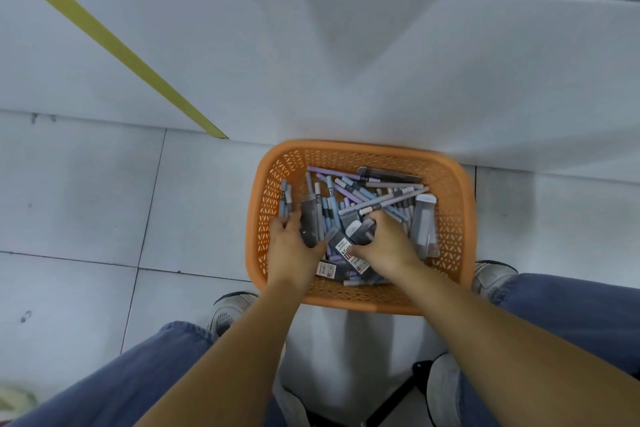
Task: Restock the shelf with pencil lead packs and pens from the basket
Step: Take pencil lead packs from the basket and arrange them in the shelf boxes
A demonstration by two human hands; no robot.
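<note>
An orange basket (457,211) is sitting on a floor (86,201) of pale grey tiles with dark joints. Beyond the basket's far rim a plain white panel (346,45) is rising, and a yellow strip (104,35) is running slantwise across it, ending just left of the basket's far corner. At the basket's near side the person's legs in blue jeans (121,374) are framing it, with a grey shoe (230,308) near each near corner.

Inside the basket, pastel blue and purple pens (363,194) are lying criss-crossed in a loose heap toward the far half, mixed with dark lead packs. Both hands are reaching down into the near half. The left hand (294,243) is curling its fingers and thumb round a dark lead pack (310,222) standing lengthwise in the heap. The right hand (384,243), just beside it toward the basket's middle, is clutching a labelled lead pack (346,246) between thumb and bent fingers. Another grey pack (424,218) is leaning against the basket's right wall, apart from both hands.

The labelled pack is showing what looks like "0.7" on a white panel; the picture is too blurred for the finer print. A white barcode sticker (325,269) is showing under the hands, near the basket's near wall.
</note>
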